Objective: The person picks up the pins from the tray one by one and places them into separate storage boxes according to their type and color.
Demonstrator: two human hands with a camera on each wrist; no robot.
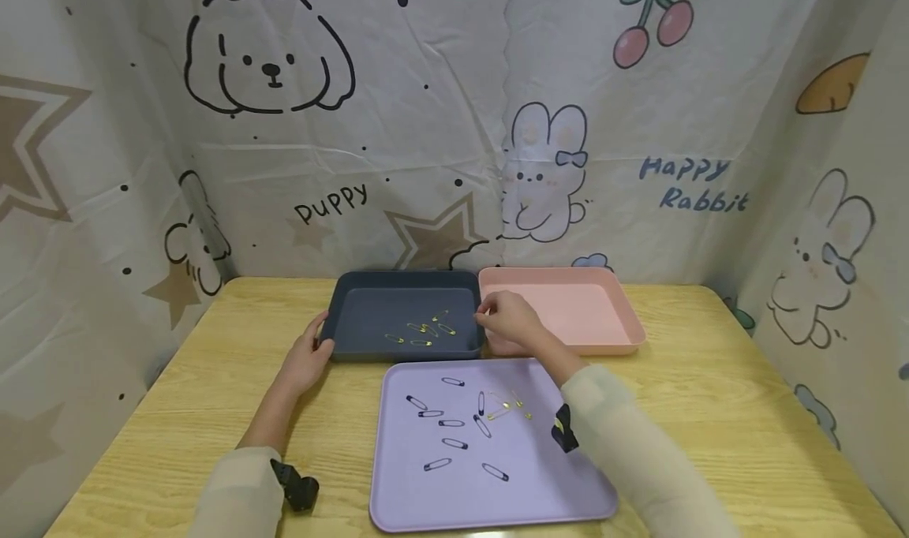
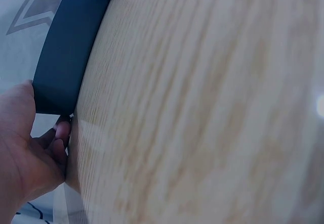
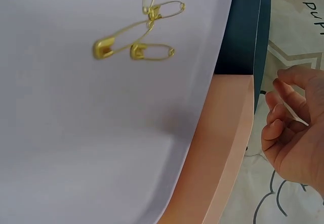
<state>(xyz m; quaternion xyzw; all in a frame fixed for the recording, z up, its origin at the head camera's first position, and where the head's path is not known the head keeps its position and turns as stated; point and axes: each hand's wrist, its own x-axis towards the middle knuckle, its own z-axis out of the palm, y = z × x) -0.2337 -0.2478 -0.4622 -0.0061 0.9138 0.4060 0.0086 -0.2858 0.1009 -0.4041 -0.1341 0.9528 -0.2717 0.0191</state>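
Note:
My left hand holds the left side of a dark blue tray, with several gold safety pins lying in it. In the left wrist view, the digits of that hand meet the tray's corner, some of them curled low by the table. Over the border between the blue tray and a pink tray is my right hand. Its thumb and index finger are close together in the right wrist view, the other fingers loosely bent, with nothing visible between them.
In front lies a lilac tray bearing several black safety pins and a small cluster of gold safety pins. The wooden table stands against a printed curtain.

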